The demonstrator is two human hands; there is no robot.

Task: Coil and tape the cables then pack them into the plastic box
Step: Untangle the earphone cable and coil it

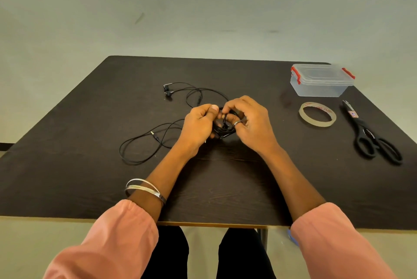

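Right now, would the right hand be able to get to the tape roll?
Probably yes, once it lets go. The right hand is gripping the coiled cable together with the left hand. The tape roll lies flat to its right, with bare table between them.

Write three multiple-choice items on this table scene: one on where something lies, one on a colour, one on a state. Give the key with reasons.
1. Where does the tape roll lie?
A. Between the plastic box and the scissors
B. Beside the earbuds
C. Inside the box

2. What colour are the box's latches?
A. Blue
B. Red
C. Black

3. What state is the box in?
A. Lid off
B. Tipped over
C. Lid on

Key:
1 A, the roll lies flat in front of the box, left of the scissors.
2 B, red clips show at both ends of the lid.
3 C, the clear lid sits on top, while the left hand and right hand both hold the cable coil.
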